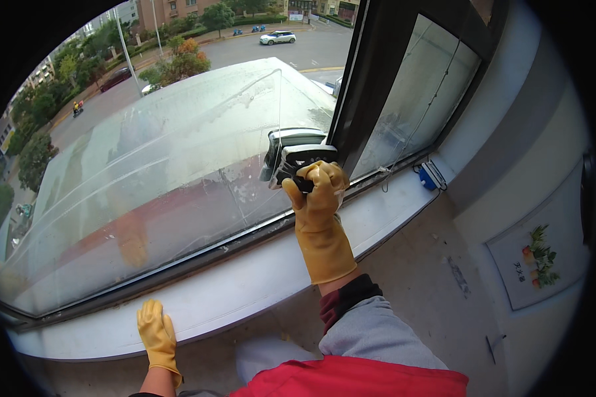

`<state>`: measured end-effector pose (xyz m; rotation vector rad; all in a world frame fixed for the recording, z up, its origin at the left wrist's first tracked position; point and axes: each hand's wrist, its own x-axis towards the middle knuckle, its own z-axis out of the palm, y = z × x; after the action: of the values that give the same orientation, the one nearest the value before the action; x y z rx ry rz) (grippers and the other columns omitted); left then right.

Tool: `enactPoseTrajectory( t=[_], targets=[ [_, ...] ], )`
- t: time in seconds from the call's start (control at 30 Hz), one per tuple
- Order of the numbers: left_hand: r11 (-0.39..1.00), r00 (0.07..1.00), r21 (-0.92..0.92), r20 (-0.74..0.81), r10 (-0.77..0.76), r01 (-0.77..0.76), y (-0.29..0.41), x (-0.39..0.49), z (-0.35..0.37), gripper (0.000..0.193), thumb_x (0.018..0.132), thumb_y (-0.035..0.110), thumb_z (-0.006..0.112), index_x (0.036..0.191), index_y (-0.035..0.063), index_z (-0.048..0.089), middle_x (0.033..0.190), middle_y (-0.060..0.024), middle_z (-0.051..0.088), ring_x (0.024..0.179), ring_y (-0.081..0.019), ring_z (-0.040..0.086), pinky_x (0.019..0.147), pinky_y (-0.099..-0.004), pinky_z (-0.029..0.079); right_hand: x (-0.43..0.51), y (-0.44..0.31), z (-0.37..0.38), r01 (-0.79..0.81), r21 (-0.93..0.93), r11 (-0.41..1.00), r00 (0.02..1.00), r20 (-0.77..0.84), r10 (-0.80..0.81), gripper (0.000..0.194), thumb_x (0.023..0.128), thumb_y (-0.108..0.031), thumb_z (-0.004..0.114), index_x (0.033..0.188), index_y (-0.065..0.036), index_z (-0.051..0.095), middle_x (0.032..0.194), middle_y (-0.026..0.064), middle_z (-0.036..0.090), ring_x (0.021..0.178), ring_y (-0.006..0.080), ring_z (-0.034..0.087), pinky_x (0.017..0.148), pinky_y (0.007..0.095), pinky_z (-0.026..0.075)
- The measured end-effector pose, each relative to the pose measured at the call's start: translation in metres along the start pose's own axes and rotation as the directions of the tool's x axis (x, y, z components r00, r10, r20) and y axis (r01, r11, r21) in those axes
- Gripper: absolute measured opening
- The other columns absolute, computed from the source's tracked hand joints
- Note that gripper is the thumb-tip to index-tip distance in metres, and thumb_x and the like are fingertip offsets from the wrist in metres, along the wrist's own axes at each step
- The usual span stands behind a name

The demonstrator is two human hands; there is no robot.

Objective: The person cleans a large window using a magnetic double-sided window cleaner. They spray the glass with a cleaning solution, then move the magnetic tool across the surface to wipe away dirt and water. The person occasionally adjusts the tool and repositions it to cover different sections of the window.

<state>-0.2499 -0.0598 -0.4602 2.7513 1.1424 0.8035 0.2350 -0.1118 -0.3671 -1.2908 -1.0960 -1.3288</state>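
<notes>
My right hand (323, 191), in a yellow rubber glove, grips a black window cleaner block (308, 155), seemingly a magnetic one, at the lower right corner of a large window pane (188, 164). A second block shape (298, 133) shows just beyond it; whether that is an outer half or a reflection I cannot tell. A thin cord runs up the glass from it. My left hand (154, 325), also in a yellow rubber glove, rests on the white windowsill (238, 293) with nothing in it. Wet streaks mark the glass.
A dark window frame post (372, 84) stands right of my right hand, beside a narrower pane (422, 94) with a knotted cord. On the sill's right end sits a blue and white block (431, 174). A printed cover (536, 248) with writing is at right. Outside lie a roof and street.
</notes>
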Motion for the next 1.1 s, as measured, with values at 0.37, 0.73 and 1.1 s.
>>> enactPoseTrajectory(
  t=[0.37,0.73,1.1],
  targets=[
    [1.0,0.999,0.03,0.048,-0.011,0.01,-0.003,0.003,0.001,0.014,0.088,0.01,0.06,0.097,-0.0015,0.06,0.105,-0.0239,0.061,0.099,-0.0455,0.056,0.091,-0.0513,0.045,0.014,-0.112,0.026,-0.943,0.308,-0.123,-0.128,0.005,0.992,0.047,0.118,-0.052,0.053,0.13,-0.007,0.056,0.124,0.0099,0.063,0.108,0.0212,0.065,0.094,0.0359,0.057],
    [0.999,1.0,0.041,0.023,-0.013,0.012,-0.006,0.0,-0.006,0.016,0.088,0.01,0.062,0.099,-0.0015,0.063,0.107,-0.0222,0.064,0.103,-0.0438,0.059,0.094,-0.0507,0.047,0.137,-0.116,0.041,-0.693,0.411,0.592,0.626,-0.063,0.777,0.038,0.116,-0.03,0.063,0.125,0.007,0.057,0.123,0.0218,0.063,0.106,0.0233,0.067,0.088,0.0359,0.061],
    [0.995,0.994,-0.008,-0.049,-0.1,0.1,-0.03,-0.018,-0.006,0.013,0.093,0.018,0.066,0.094,0.0053,0.063,0.099,-0.015,0.061,0.101,-0.0382,0.06,0.092,-0.05,0.046,0.121,-0.266,0.068,-0.561,0.384,0.733,0.792,-0.008,0.61,0.033,0.114,-0.022,0.065,0.124,0.007,0.053,0.128,0.0246,0.062,0.114,0.0305,0.071,0.099,0.0392,0.062]
  ],
)
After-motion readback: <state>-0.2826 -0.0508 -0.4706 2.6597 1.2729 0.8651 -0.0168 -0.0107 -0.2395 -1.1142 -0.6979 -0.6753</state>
